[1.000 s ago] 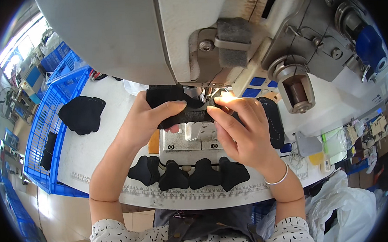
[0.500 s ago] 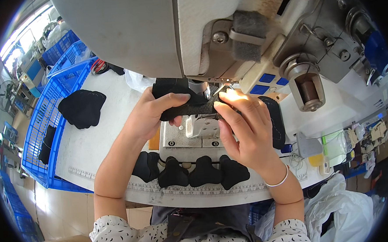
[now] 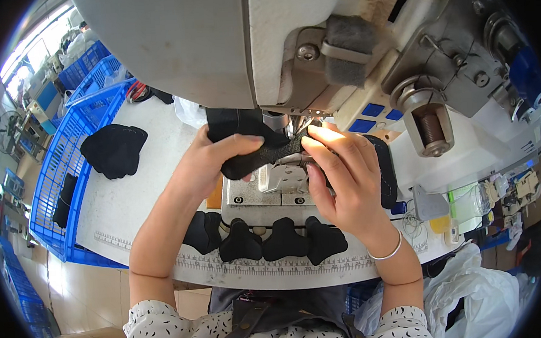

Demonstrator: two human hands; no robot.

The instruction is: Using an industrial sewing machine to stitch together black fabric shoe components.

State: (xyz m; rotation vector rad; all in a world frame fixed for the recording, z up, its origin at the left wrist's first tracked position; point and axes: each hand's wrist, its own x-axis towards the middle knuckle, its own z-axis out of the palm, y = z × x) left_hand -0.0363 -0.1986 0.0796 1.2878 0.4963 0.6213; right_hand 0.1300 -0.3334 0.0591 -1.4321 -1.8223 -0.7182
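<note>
White worktable (image 3: 125, 204), tiled floor (image 3: 78, 292), held black fabric (image 3: 260, 156)

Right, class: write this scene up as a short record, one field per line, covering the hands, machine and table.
Left hand: grips a black fabric piece, thumb on top
Right hand: fingertips at the fabric's right end
Machine: sewing machine, its head above the hands
Table front: four black pieces in a row
Table left: another black piece, beside a blue basket
</note>
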